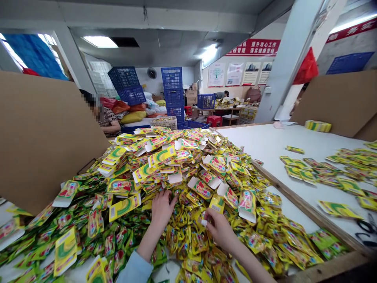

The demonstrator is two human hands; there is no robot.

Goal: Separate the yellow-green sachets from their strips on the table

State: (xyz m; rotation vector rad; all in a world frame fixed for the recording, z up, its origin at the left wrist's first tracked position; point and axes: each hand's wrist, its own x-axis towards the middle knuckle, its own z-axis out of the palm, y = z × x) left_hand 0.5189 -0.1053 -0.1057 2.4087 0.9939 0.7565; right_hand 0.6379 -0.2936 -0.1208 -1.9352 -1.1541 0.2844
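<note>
A big heap of small flat cartons (161, 157), yellow and green with white flaps, covers the table before me. Loose yellow sachets (188, 236) lie below it in the middle, and green sachets (120, 236) spread to the left. My left hand (161, 210) reaches to the foot of the carton heap, thumb apart from the fingers; its fingertips are partly hidden among the sachets. Over the yellow sachets, my right hand (219, 230) has curled fingers, with a white band (204, 223) on one digit. Whether a sachet is in its fingers I cannot make out.
Cardboard panels (38, 137) stand at the left and right. A wooden strip (288, 192) edges the table at right; beyond it lie more cartons (350, 186) and scissors (366, 230). A person (108, 118) sits behind the left panel. Blue crates (172, 92) are stacked behind.
</note>
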